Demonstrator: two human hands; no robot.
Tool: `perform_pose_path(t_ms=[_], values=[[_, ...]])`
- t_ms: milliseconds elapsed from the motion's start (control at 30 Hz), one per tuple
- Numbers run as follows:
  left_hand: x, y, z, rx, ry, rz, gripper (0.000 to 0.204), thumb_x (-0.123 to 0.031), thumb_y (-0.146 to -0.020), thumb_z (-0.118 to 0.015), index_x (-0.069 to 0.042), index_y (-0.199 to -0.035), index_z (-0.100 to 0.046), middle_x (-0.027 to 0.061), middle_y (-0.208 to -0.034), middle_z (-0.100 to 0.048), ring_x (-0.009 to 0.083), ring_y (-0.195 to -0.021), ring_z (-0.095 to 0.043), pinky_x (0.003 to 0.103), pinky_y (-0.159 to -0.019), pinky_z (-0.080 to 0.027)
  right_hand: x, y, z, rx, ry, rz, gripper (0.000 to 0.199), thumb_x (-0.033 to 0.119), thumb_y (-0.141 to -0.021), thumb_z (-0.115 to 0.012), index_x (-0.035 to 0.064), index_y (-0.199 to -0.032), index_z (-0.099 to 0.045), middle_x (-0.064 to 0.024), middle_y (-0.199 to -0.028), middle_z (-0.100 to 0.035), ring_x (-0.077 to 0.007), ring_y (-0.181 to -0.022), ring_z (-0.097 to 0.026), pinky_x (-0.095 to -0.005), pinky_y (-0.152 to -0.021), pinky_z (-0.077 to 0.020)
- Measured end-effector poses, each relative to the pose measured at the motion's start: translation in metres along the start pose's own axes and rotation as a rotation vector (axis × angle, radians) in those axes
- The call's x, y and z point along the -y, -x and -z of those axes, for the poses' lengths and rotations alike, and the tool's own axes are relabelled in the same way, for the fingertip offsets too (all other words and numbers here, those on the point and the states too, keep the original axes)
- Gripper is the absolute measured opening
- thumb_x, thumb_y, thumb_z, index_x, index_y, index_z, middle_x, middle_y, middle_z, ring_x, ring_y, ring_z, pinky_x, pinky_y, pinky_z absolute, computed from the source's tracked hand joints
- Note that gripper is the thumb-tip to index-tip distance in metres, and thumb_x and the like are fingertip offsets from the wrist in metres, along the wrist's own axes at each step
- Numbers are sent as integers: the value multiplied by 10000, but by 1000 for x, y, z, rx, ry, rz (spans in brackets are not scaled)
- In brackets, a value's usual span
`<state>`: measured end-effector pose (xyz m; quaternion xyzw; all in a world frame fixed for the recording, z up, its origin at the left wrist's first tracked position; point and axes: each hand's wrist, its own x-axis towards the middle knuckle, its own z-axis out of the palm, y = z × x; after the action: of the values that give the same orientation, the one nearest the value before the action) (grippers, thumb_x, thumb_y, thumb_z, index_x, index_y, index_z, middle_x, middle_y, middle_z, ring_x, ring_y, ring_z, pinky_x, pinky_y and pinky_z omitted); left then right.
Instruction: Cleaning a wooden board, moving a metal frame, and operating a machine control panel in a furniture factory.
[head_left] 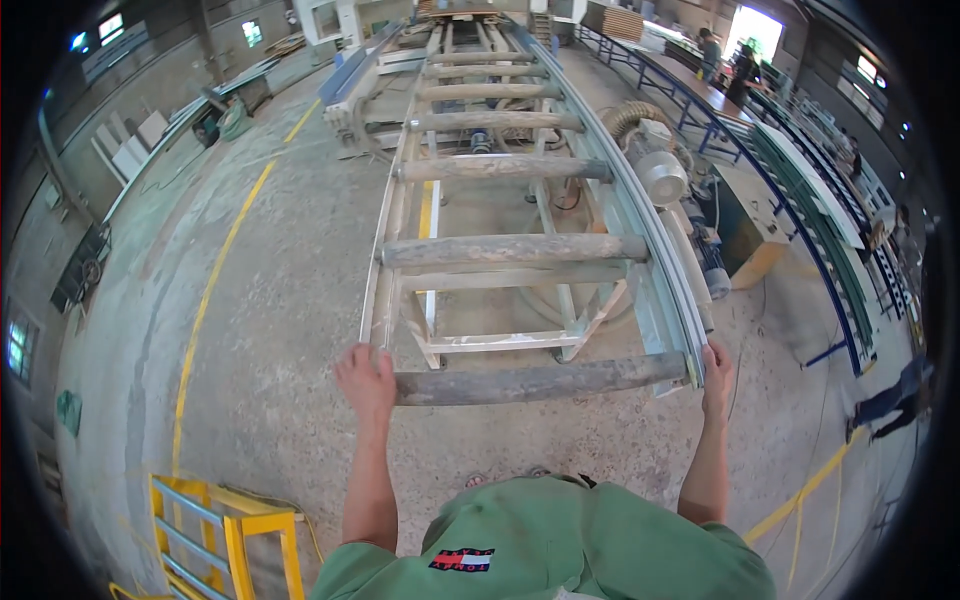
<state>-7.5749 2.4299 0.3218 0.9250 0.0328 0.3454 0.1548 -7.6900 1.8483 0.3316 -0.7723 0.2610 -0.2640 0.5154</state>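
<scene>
In front of me runs a long roller conveyor (515,250) with dusty, worn rollers across a pale metal frame. The nearest roller (540,382) lies crosswise between my two hands. My left hand (366,382) is closed over the near end of the left rail (384,285), thumb on the inner side, fingers on the outer side. Against the outside of the right rail's (640,205) near end lies my right hand (716,375), its fingers stretched along the metal. The rail partly hides this hand's inner side. Nothing loose lies on the near rollers.
A motor with a ribbed hose (662,172) stands right of the conveyor. Farther right, a blue-framed roller line (790,190) carries panels, with people nearby. A yellow stand (235,530) is at the lower left. A yellow line (215,285) marks the concrete floor.
</scene>
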Motion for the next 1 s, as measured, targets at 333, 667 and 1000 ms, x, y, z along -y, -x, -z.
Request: perform_pose_path(t_ms=[333, 667, 1000], values=[[91, -12, -52, 723, 385, 542, 498, -370, -840, -526, 59, -1089, -574, 292, -995, -611, 428, -953, -586, 440, -814, -449, 19, 6, -6, -52, 37, 16, 329, 262, -878, -567, -24, -1028, -632, -71, -882, -628, -131, -818, -551, -267, -754, -426], [86, -15, -42, 764, 762, 698, 573, -462, -906, -469, 36, -1177, -554, 152, -1084, -622, 237, -1031, -578, 322, -864, -414, 13, 1, -5, -20, 15, 24, 304, 234, -883, -560, -31, -1014, -632, -60, -871, -625, -123, -808, -544, -267, -738, -427], [152, -3, -54, 659, 1213, 1042, 957, -765, -814, -270, -35, -1430, -216, 181, -1398, -386, 372, -1223, -432, 446, -1016, -336, 14, -1, -2, -11, 16, 4, 308, 230, -873, -561, -43, -999, -631, -76, -853, -632, -138, -796, -558, -278, -737, -437]])
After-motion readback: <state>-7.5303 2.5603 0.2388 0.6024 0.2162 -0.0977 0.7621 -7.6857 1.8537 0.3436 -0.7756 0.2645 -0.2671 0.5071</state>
